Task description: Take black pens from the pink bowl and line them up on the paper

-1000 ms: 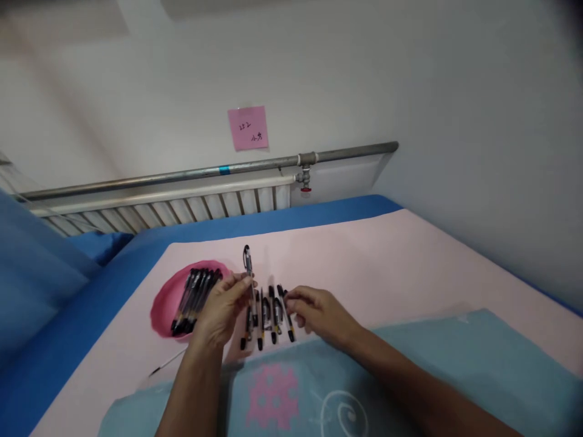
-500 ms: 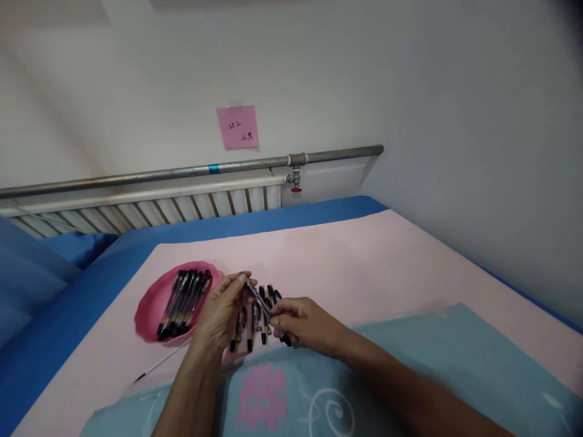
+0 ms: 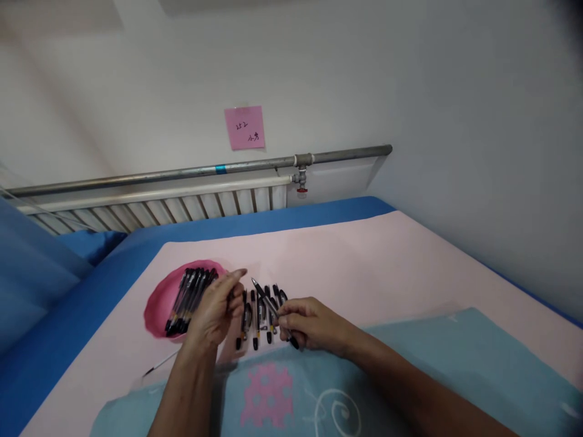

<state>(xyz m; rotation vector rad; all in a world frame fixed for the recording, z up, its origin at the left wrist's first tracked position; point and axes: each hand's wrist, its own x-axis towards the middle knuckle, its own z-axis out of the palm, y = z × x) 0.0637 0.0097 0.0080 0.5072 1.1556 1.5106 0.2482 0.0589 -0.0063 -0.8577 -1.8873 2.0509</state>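
My right hand [image 3: 306, 321] is closed around a pen [image 3: 265, 295], its pointed tip up and to the left, its dark other end below my fingers. My left hand [image 3: 221, 308] is just left of that tip, apart from it. Its fingers are curled in, with the thumb stretched over them; what they hold, if anything, is hidden. Between and beneath my hands, several black-ended pens [image 3: 255, 325] and small dark pieces lie on the pink sheet. Beyond my left wrist stands a pink bowl [image 3: 157, 306] holding a bundle of black-capped pens [image 3: 187, 300].
A thin white stick with a dark tip [image 3: 160, 363] lies left of my left forearm. Blue cloth with a pink pattern [image 3: 268, 394] covers the near edge. A radiator [image 3: 200, 203], a metal pipe [image 3: 255, 165] and a pink note [image 3: 245, 128] are at the wall.
My left hand has come off the pen's upper end and drawn slightly left, leaving the pointed tip bare. My right hand still holds the pen. The whole view has shifted slightly.
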